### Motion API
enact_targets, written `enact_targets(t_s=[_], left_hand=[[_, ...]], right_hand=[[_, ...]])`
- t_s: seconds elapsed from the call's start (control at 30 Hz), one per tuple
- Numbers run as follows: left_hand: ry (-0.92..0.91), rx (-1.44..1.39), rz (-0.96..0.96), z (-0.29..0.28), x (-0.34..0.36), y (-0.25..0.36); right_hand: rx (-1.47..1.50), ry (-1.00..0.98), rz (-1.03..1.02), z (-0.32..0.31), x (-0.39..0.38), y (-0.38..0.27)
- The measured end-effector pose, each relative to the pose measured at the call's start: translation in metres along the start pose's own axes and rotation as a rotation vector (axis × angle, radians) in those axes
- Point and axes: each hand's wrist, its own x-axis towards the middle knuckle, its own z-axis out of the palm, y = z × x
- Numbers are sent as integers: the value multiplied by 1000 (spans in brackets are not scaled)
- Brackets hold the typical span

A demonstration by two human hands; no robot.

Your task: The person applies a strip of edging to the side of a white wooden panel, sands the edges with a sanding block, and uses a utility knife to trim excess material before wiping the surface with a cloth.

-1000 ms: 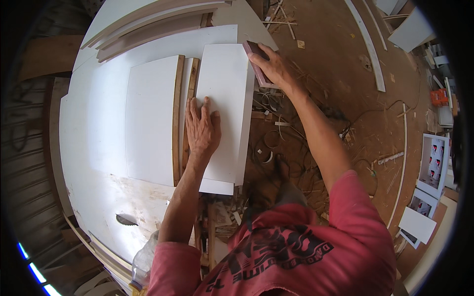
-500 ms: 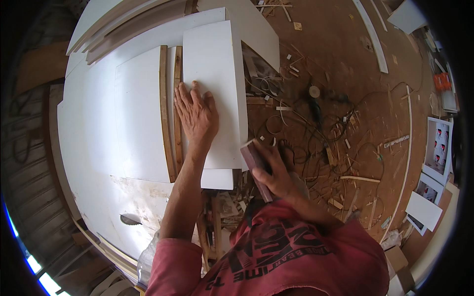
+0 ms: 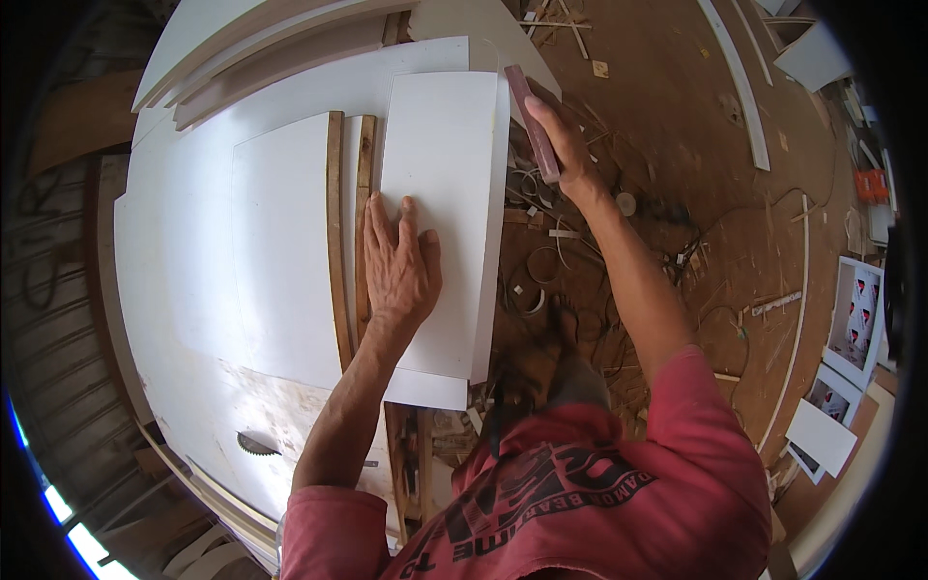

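My left hand [image 3: 399,266] lies open, fingers spread, across the near white board [image 3: 440,135] and its left edge beside a wooden strip [image 3: 366,145]. Another wooden strip [image 3: 337,232] lies parallel to it on the large white sheets [image 3: 203,213] of the worktop. My right hand [image 3: 565,145] grips a long reddish-brown sanding block [image 3: 530,111] near the far end of the board’s right edge; some of the fingers are hidden behind the block.
Stacked boards [image 3: 290,43] lie at the far left of the worktop. A toothed blade [image 3: 256,443] lies near the front. Offcuts and cables [image 3: 551,256] litter the brown floor at right, with long strips [image 3: 735,87] and white boxes [image 3: 855,314] farther right.
My right hand and block swept from the far end down toward my body, then back up to the far end. My left hand stays spread on the board as the view shifts.
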Motion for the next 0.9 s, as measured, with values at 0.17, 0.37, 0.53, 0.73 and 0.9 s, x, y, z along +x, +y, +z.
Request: enact_targets(t_s=[0.17,0.37,0.53,0.73,0.9], left_hand=[[16,53,-29,-5,2,9],[38,47,-48,3,1,5],[45,42,-56,2,0,5],[98,31,-8,6,4,4],[151,39,-72,11,3,8]], right_hand=[[-7,33,-38,4,20,-10],[-5,-146,59,6,-85,20],[-184,-259,92,6,-184,36],[-88,-211,151,7,-101,-12],[-177,-223,152,10,-199,29]])
